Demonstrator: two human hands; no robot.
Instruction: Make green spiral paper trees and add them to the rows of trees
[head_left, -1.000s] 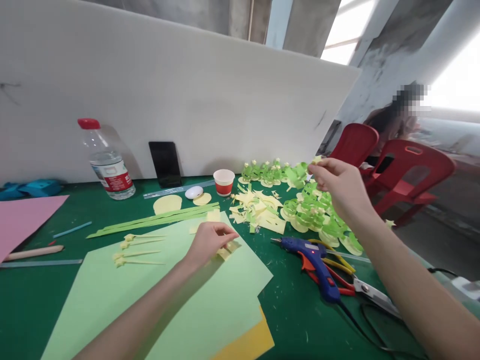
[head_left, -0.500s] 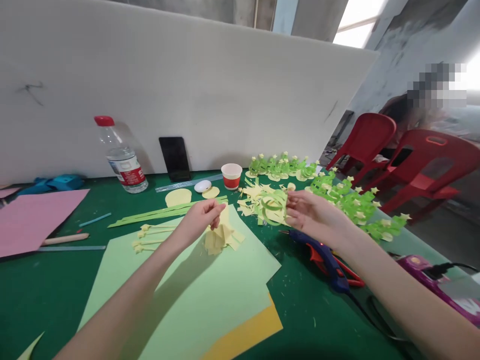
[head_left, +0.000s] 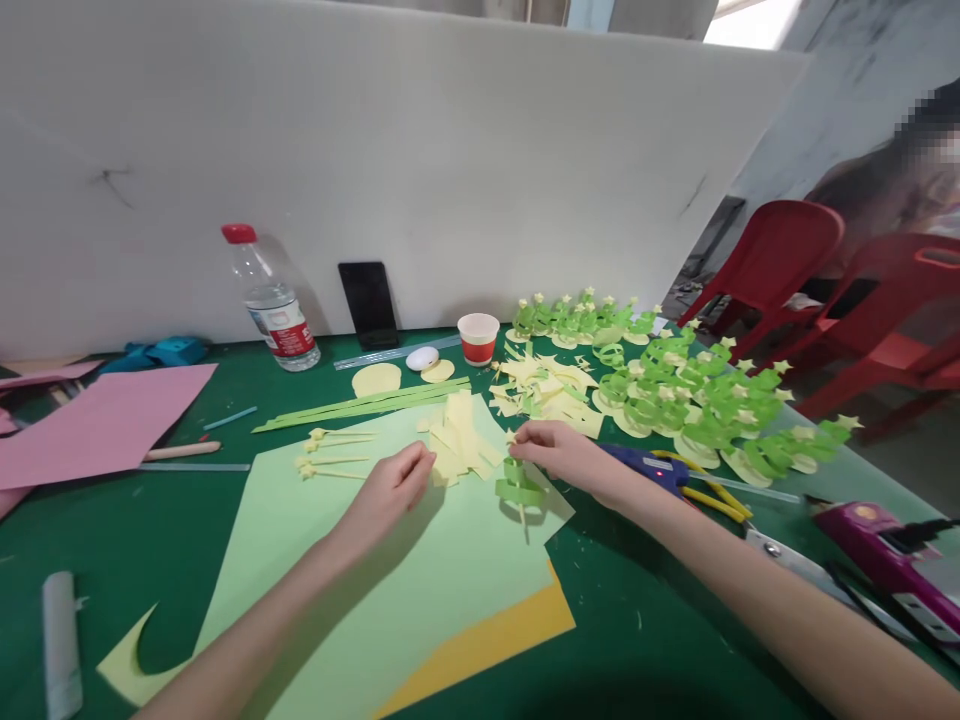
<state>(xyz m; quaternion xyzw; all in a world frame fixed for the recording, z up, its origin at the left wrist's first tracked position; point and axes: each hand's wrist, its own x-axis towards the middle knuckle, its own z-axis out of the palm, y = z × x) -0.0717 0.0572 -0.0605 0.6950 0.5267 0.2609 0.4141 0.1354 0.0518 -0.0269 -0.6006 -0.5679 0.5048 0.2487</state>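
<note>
Over the pale green paper sheet [head_left: 337,600], my right hand [head_left: 559,452] pinches the top of a small paper tree [head_left: 519,487]. A curled green strip winds around its thin stick, which points down. My left hand [head_left: 405,477] is closed, to the left of it and above the same sheet; whatever its fingers may hold is hidden. Just beyond it lies a heap of pale yellow paper strips [head_left: 459,445]. Several thin yellow sticks with star tops [head_left: 319,466] rest to the left of that hand.
Several finished paper trees [head_left: 675,390] stand at the right, near yellow paper scraps [head_left: 547,385]. A glue gun [head_left: 649,465], scissors [head_left: 795,560] and purple power strip [head_left: 892,550] lie by my right arm. A bottle [head_left: 277,320], phone [head_left: 369,305] and paper cup [head_left: 478,340] stand behind.
My right hand has moved left and down from beside the scraps, and the paper tree now hangs over the green sheet. My left hand stays closed. The view has shifted slightly.
</note>
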